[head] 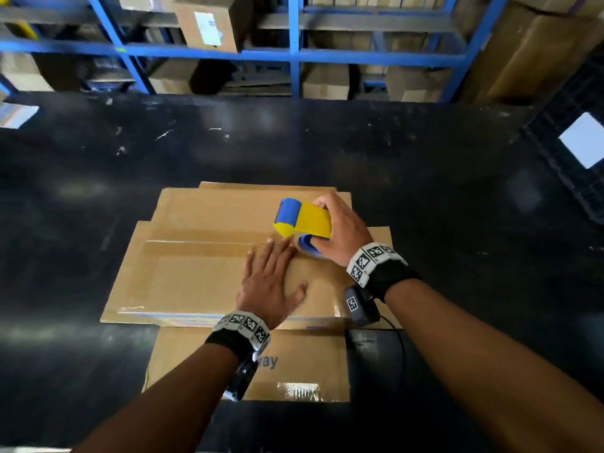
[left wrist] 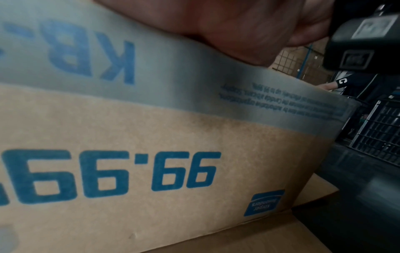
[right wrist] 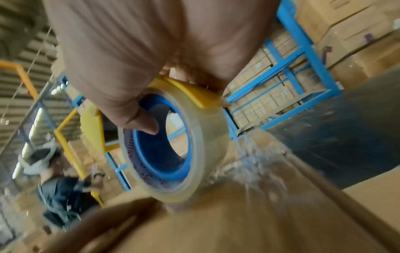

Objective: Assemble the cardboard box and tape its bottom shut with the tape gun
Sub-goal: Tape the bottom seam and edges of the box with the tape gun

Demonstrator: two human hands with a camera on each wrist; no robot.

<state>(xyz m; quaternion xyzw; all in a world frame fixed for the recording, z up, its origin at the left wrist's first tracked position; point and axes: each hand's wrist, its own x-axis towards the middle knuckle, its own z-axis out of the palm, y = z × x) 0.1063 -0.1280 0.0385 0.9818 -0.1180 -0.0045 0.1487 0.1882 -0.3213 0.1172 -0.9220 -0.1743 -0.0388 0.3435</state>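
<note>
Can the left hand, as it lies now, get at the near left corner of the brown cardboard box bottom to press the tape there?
Probably yes. The left hand lies flat and free on the brown cardboard box, with bare cardboard between it and that corner. The right hand holds the yellow and blue tape gun on the far side.

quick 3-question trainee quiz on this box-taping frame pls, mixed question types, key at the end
1. True or false: the left hand lies flat, fingers straight, on the box flap.
2. The right hand grips: A) a knife B) the tape gun C) a marker.
3. Fill in: the tape roll has a ____ core.

Key: 1 true; 2 B; 3 blue.
</note>
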